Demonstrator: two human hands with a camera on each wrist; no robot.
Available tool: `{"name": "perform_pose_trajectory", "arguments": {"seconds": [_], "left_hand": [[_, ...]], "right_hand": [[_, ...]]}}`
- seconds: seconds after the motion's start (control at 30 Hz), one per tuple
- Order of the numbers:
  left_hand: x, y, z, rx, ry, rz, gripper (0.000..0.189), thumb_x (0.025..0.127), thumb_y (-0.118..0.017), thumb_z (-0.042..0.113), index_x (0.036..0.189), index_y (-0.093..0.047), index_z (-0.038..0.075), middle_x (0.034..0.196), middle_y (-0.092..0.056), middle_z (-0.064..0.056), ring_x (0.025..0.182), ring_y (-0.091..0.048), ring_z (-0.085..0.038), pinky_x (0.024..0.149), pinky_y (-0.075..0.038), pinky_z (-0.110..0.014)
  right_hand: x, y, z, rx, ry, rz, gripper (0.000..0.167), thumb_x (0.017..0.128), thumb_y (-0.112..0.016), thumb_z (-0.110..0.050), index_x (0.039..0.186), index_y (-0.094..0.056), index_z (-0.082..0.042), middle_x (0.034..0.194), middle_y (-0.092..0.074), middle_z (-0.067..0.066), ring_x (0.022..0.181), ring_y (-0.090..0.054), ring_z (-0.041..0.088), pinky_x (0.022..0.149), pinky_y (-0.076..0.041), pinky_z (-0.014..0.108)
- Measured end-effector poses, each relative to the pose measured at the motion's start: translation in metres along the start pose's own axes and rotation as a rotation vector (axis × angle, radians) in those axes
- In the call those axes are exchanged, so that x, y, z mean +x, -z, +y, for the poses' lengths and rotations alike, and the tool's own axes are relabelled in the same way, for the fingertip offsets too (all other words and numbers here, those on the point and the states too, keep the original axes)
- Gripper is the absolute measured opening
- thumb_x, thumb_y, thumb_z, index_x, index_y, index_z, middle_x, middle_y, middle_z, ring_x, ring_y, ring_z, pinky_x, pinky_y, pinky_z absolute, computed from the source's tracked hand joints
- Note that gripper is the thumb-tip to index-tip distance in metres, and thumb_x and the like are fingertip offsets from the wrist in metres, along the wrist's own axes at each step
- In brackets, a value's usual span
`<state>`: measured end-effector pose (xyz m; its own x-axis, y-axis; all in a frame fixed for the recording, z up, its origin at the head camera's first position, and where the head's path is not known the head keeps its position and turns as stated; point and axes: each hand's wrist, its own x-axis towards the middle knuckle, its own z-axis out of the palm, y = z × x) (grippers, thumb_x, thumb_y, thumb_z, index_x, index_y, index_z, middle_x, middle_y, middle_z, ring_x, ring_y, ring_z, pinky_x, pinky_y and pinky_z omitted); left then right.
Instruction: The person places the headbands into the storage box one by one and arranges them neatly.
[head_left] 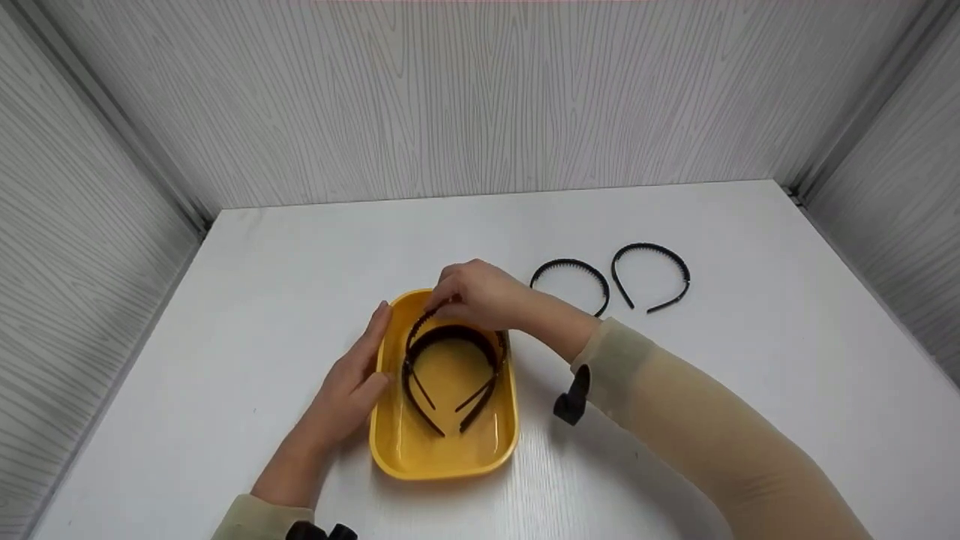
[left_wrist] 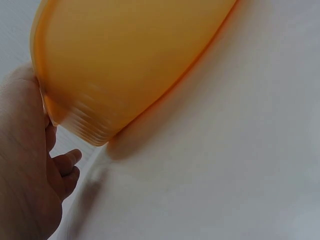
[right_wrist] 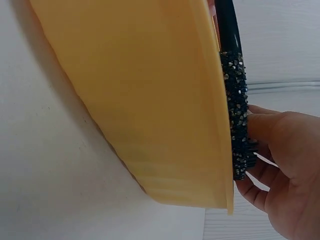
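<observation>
A yellow plastic tub (head_left: 442, 465) stands on the white table, its outer wall showing in both wrist views. My left hand (head_left: 350, 386) holds its left rim, thumb at the edge and fingers along the outside. Over the tub's far end, my right hand (head_left: 480, 296) pinches the top of a black toothed headband (head_left: 413, 334). Dark glittery stones cover part of this headband (right_wrist: 235, 100) in the right wrist view. Below it, a thicker black headband (head_left: 450, 330) lies inside the tub, partly overlapped; whether more lie under it I cannot tell.
Two more black toothed headbands lie on the table beyond my right forearm: a nearer headband (head_left: 574, 262), partly hidden by the arm, and a farther headband (head_left: 651, 246) to its right. Grey wood-grain panels (head_left: 480, 97) border the white table (head_left: 225, 337) at the back and sides.
</observation>
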<state>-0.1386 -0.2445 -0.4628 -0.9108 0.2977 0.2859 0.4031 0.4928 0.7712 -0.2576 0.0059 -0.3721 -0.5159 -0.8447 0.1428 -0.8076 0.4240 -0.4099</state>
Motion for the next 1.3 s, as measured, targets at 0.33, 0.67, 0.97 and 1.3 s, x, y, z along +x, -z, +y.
{"name": "perform_pose_trajectory", "arguments": {"seconds": [0.33,0.67,0.97,1.3], "left_hand": [[0.000,0.000,0.001,0.012,0.009,0.008,0.088,0.092,-0.048,0.004,0.172,-0.016,0.019,0.176,-0.015,0.013,0.161,-0.017,-0.011,0.127,-0.012,-0.020],[0.000,-0.001,0.000,0.006,-0.011,0.012,0.089,0.092,-0.049,0.001,0.172,-0.016,0.019,0.176,-0.017,0.010,0.161,-0.018,-0.013,0.126,-0.012,-0.019],[0.001,-0.001,0.000,-0.010,-0.027,0.018,0.087,0.093,-0.048,0.001,0.172,-0.017,0.020,0.177,-0.018,0.003,0.161,-0.018,-0.014,0.126,-0.013,-0.019],[0.000,-0.002,-0.001,-0.012,-0.028,0.022,0.087,0.092,-0.048,0.001,0.172,-0.018,0.019,0.176,-0.020,0.000,0.161,-0.019,-0.015,0.126,-0.013,-0.019]], "right_hand": [[0.006,-0.011,-0.005,-0.044,-0.016,-0.028,0.023,0.104,-0.069,-0.019,0.122,-0.082,-0.014,0.112,-0.074,0.006,0.104,-0.068,0.020,0.096,-0.057,0.033],[0.008,-0.019,-0.003,-0.063,0.021,-0.050,0.023,0.103,-0.069,-0.017,0.122,-0.082,-0.013,0.111,-0.074,0.008,0.105,-0.068,0.022,0.095,-0.056,0.034],[0.010,-0.024,0.000,-0.040,0.037,-0.050,0.022,0.103,-0.070,-0.015,0.121,-0.082,-0.013,0.114,-0.076,0.006,0.108,-0.068,0.022,0.099,-0.055,0.034],[0.013,-0.028,0.002,-0.053,0.032,-0.076,0.022,0.103,-0.070,-0.015,0.121,-0.082,-0.013,0.114,-0.076,0.006,0.108,-0.068,0.022,0.098,-0.056,0.035]]}}
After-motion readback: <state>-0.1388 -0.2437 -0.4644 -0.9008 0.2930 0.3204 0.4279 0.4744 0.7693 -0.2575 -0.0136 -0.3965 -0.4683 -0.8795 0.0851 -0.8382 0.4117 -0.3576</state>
